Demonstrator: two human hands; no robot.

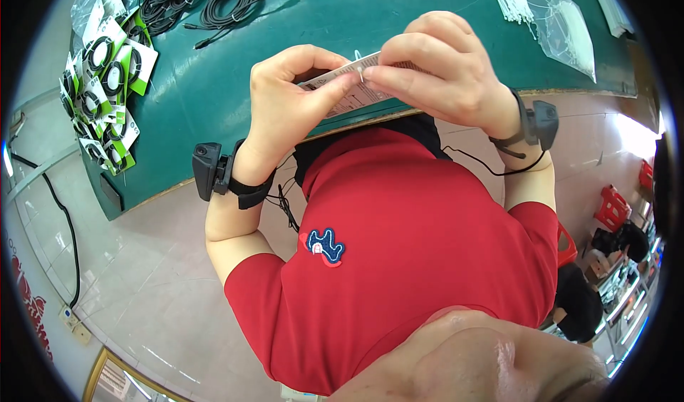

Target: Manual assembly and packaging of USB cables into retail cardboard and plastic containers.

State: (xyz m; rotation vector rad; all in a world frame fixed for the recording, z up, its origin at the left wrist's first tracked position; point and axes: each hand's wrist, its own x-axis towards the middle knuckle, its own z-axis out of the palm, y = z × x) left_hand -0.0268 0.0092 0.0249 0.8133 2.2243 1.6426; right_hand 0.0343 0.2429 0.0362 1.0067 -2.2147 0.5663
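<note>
1 card point(363, 98), 2 wrist devices point(209, 172), 1 table point(192, 102).

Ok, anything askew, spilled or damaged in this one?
Nothing looks spilled or damaged. The one untidy spot is the heap of carded cables at the left end of the green table: packs overlap at mixed angles, and some may overhang the edge.

No print is legible, even on the card point(354, 101).
</note>
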